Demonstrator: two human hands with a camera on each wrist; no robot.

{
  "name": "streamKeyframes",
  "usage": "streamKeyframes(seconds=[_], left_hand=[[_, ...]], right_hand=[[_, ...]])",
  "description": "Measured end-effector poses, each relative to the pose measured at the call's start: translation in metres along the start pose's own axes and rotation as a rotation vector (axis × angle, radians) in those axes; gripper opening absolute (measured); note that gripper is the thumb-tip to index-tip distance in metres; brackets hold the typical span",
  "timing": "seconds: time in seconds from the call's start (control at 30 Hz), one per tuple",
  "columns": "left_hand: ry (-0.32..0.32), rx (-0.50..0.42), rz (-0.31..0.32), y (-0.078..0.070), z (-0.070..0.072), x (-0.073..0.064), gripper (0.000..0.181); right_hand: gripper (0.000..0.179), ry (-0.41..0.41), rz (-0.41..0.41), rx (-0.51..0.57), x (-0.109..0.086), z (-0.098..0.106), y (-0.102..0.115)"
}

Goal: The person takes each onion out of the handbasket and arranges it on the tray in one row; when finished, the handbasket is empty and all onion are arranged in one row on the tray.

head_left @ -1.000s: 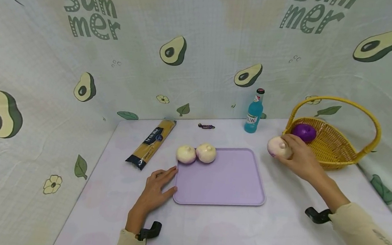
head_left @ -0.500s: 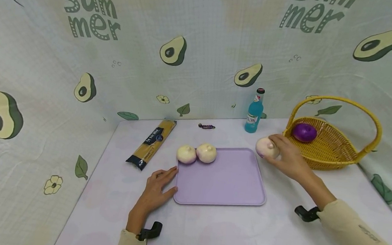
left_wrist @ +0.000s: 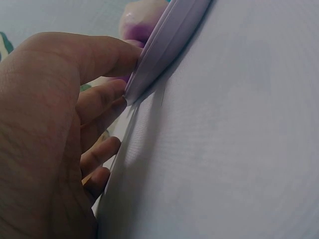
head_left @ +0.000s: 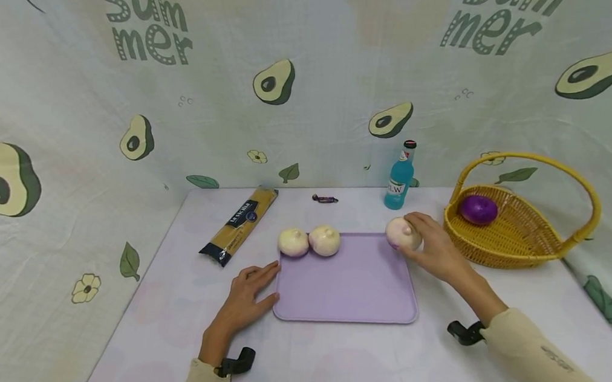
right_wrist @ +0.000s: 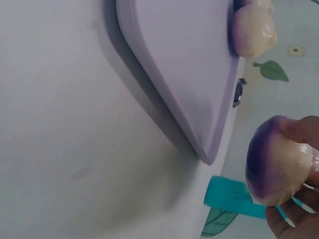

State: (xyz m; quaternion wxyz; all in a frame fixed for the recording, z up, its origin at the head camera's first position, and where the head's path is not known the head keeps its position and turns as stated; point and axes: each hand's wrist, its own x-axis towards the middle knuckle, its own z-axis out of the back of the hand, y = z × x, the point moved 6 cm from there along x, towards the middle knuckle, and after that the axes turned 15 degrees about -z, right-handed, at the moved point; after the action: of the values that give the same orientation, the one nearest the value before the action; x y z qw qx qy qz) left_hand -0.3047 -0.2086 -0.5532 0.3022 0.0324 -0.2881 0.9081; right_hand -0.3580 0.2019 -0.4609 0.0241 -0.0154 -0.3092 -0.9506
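My right hand (head_left: 437, 249) holds a white-and-purple turnip (head_left: 402, 233) at the tray's far right corner. In the right wrist view that turnip (right_wrist: 276, 162) hangs above the table beyond the corner, gripped between thumb and fingers. Two similar turnips (head_left: 293, 242) (head_left: 325, 240) sit side by side at the far left corner of the lilac tray (head_left: 349, 286). My left hand (head_left: 246, 298) lies at the tray's left edge with fingers extended and thumb apart. Up close in the left wrist view, the thumb and fingertips touch the tray's rim (left_wrist: 167, 45).
A yellow wicker basket (head_left: 497, 256) with a tall handle stands at the right, a purple round vegetable (head_left: 478, 210) inside. Behind the tray are a blue bottle (head_left: 400, 178) and a small wrapped candy (head_left: 324, 199). A spaghetti pack (head_left: 240, 224) lies at the left.
My right hand has carried the turnip leftward from beside the basket to the tray's far right corner. The left hand has stayed at the tray's edge.
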Motion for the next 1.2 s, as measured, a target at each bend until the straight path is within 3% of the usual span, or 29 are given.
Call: streamKeyframes(seconds=[0.33, 0.7, 1.2], left_hand=[[-0.027, 0.007, -0.029, -0.005, 0.005, 0.0, 0.064], [0.005, 0.003, -0.003, -0.002, 0.002, 0.0, 0.064], [0.01, 0.019, 0.006, 0.0, 0.001, 0.0, 0.065]], right_hand=[[0.071, -0.033, 0.102, 0.0, 0.004, -0.01, 0.01], [0.074, 0.052, 0.038, 0.026, 0.01, -0.029, 0.011], [0.072, 0.02, 0.109, 0.043, 0.01, -0.046, 0.023]])
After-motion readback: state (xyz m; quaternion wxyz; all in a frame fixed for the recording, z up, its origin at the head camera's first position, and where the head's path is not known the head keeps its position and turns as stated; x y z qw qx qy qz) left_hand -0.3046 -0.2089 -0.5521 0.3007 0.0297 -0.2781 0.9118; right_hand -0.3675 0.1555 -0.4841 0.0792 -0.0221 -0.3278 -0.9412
